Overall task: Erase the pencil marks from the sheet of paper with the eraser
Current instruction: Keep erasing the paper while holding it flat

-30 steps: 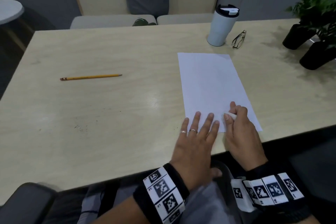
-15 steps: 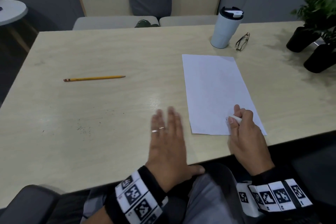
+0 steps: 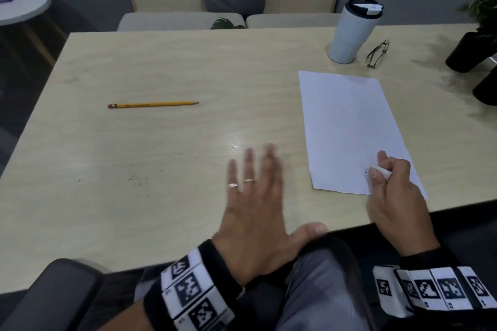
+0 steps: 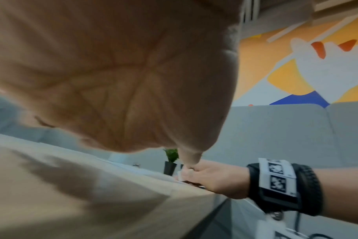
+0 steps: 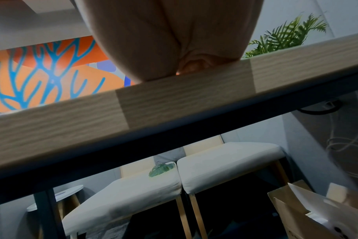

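Pinching the white eraser (image 3: 377,171) w/ curled fingers, right hand (image 3: 395,196) sits on the paper's (image 3: 347,126) bottom-right corner, lower right of frame; left hand (image 3: 255,212) flat, fingers spread, on bare table (image 3: 161,169) left of sheet; pencil (image 3: 152,104) upper left

counter (image 3: 166,196) wide open left of the sheet (image 3: 347,126), only a pencil (image 3: 152,104) far left | tumbler (image 3: 352,32) and glasses (image 3: 377,54) sat just past the sheet's far edge | plant pots (image 3: 466,54) crowded the right side
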A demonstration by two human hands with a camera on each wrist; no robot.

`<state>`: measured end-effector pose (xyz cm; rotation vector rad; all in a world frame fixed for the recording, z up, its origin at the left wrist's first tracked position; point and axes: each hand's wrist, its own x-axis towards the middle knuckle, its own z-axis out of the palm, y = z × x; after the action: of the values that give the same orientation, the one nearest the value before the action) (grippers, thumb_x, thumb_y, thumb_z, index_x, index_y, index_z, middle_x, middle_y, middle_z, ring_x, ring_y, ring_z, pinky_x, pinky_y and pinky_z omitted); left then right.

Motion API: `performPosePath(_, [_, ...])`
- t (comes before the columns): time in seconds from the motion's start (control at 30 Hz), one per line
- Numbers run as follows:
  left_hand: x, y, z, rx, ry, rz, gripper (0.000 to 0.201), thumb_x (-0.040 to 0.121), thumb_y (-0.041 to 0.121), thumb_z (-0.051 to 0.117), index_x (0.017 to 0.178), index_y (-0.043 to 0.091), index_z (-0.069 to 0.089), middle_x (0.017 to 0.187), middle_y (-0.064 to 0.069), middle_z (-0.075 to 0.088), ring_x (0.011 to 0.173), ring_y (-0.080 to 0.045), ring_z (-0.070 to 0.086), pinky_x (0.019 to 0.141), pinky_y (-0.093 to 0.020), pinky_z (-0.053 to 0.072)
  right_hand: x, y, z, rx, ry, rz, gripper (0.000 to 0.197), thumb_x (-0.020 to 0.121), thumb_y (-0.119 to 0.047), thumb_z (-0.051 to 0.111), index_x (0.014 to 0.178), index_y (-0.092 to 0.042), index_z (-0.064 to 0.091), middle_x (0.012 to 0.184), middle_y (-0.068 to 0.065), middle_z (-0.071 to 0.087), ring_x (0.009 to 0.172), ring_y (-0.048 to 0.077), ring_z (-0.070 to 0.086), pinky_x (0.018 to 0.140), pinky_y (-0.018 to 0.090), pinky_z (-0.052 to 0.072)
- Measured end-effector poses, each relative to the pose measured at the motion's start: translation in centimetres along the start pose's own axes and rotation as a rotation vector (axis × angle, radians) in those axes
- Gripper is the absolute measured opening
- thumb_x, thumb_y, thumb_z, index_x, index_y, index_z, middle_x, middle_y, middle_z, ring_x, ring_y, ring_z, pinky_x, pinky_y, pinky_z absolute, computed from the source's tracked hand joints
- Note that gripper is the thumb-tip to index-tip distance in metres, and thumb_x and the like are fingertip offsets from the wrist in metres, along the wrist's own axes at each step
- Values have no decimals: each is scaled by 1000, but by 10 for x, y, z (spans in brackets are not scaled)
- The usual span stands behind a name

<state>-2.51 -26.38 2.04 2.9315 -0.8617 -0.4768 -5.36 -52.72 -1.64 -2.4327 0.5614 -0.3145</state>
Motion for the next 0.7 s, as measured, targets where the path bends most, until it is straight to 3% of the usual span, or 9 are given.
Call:
performPosePath(0.07, [1, 12, 7, -16, -49, 228, 109, 87, 94, 8, 164, 23, -23, 166, 3, -40, 148, -27, -46, 123, -59, -18, 0, -1, -1, 0, -3, 8, 11, 112, -30, 46, 113, -26, 37, 165, -1, 48, 133, 37, 62, 91, 41, 43])
performPosePath(0.1, [1, 13, 11, -16, -76, 259, 106, 87, 93, 8, 164, 27, -22, 167, 7, -39, 147, -24, -47, 123, -58, -19, -1, -2, -1, 1, -5, 16, 11, 112, -31, 46, 113, -25, 37, 165, -2, 47, 134, 37, 61, 90, 40, 42])
performPosePath(0.2, [-3, -14, 12, 26, -89, 56, 112, 85, 96, 6, 161, 21, -28, 166, 4, -41, 147, -27, -47, 123, -57, -21, -3, -6, -3, 21, -7, 45, 10, 112, -30, 46, 114, -24, 37, 165, -3, 48, 131, 38, 62, 87, 38, 37])
performPosePath(0.3, [-8, -46, -1, 51, -96, -252, 124, 80, 99, -1, 157, 7, -31, 162, -14, -45, 148, -40, -44, 122, -60, -23, -2, -5, -3, 21, 8, 38, 11, 112, -27, 47, 115, -22, 39, 164, -1, 49, 130, 41, 62, 88, 39, 38])
performPosePath(0.33, [-10, -49, -4, 40, -82, -293, 126, 79, 99, -2, 156, 4, -31, 160, -17, -46, 148, -43, -43, 122, -61, -23, -1, -5, -2, 22, 11, 40, 11, 112, -27, 48, 116, -20, 40, 163, -1, 50, 130, 41, 62, 89, 41, 40])
performPosePath(0.43, [-19, -39, -2, 17, -43, -69, 117, 84, 97, 2, 159, 13, -31, 159, -8, -50, 147, -38, -46, 124, -62, -18, 0, -4, -1, 17, 14, 37, 20, 112, -26, 48, 124, -11, 44, 162, -1, 51, 132, 42, 60, 93, 45, 42])
performPosePath(0.5, [-28, -34, 6, 14, -86, 27, 111, 86, 96, 4, 161, 21, -29, 161, -1, -49, 145, -32, -49, 124, -58, -18, -1, -4, -3, 33, 9, 16, 17, 112, -27, 48, 122, -14, 43, 162, -1, 51, 135, 40, 60, 91, 41, 40])
performPosePath(0.63, [-31, -56, 3, 38, -24, -275, 120, 83, 96, -5, 158, 4, -27, 161, -19, -44, 151, -46, -37, 124, -60, -21, -2, 3, -9, 72, -13, -49, 9, 111, -24, 48, 115, -21, 40, 158, -3, 53, 142, 30, 55, 93, 27, 35])
performPosePath(0.7, [-28, -60, 4, -8, 35, -168, 115, 85, 95, -2, 158, 10, -27, 162, -12, -45, 153, -43, -34, 125, -58, -19, -1, 8, -11, 80, -17, -72, 9, 111, -22, 49, 115, -19, 42, 155, -4, 55, 146, 26, 52, 97, 21, 34])
